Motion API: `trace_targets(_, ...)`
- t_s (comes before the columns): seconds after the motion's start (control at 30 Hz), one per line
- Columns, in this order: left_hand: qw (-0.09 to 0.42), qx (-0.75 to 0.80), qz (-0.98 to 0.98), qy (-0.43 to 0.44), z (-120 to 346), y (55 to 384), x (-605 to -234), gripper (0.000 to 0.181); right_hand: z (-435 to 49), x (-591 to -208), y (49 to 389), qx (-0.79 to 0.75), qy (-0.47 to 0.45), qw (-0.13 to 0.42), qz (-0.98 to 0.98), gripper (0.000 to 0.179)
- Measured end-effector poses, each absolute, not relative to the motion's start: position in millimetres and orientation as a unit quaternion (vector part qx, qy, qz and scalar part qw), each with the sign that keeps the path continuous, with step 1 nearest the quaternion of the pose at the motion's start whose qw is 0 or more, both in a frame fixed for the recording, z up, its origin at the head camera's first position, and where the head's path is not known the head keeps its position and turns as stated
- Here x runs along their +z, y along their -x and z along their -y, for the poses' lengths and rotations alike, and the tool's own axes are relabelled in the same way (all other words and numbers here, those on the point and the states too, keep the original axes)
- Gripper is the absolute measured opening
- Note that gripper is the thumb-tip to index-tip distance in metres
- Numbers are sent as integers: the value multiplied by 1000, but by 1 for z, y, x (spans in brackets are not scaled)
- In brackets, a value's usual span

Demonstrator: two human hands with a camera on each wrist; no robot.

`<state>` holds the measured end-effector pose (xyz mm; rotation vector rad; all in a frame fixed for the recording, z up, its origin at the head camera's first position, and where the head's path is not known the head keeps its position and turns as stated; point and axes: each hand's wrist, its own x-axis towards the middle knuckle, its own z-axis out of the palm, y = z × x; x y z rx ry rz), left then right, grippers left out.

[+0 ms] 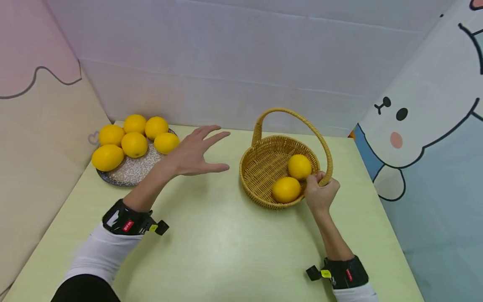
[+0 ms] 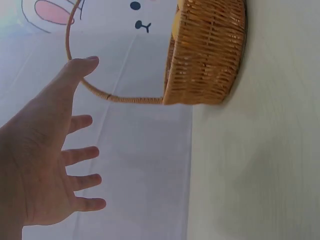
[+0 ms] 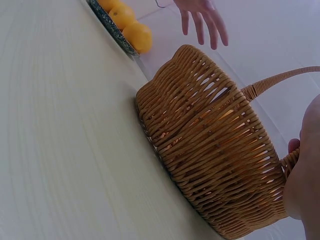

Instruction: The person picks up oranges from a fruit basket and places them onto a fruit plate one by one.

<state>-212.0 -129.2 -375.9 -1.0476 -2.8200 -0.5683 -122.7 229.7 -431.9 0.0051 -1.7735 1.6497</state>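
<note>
A round wicker basket (image 1: 260,176) with a tall arched handle (image 1: 290,111) stands on the table, two lemons (image 1: 286,190) inside it. My right hand (image 1: 320,191) grips the foot of the handle at the basket's right side; in the right wrist view part of that hand (image 3: 307,170) shows at the edge. My left hand (image 1: 194,153) is held in the air between plate and basket, fingers spread, nothing in it. In the left wrist view the left hand (image 2: 45,155) appears with its fingers apart, the thumb overlapping the handle.
At the back left, a speckled plate (image 1: 137,170) with a dark rim carries several lemons (image 1: 134,144). A pale wall (image 1: 226,75) rises along the table's back edge. Printed cartoon panels flank the pale green table (image 1: 226,251) on both sides.
</note>
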Motion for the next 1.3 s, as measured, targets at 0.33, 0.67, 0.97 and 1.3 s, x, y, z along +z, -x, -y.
trace_targets(0.33, 36, -176, 891, 418, 62, 205, -368, 97, -228, -432, 124, 629, -7, 359, 689, 37)
trace_targets(0.67, -22, -177, 871, 458, -2, 203, -379, 94, -228, -428, 124, 631, -9, 363, 686, 40)
trace_targets(0.97, -135, -239, 854, 442, -39, 206, -404, 92, -231, -429, 123, 620, -1, 363, 696, 39)
trace_targets(1.3, -135, -275, 867, 394, -60, 202, -421, 91, -230, -430, 122, 619, 6, 360, 699, 41)
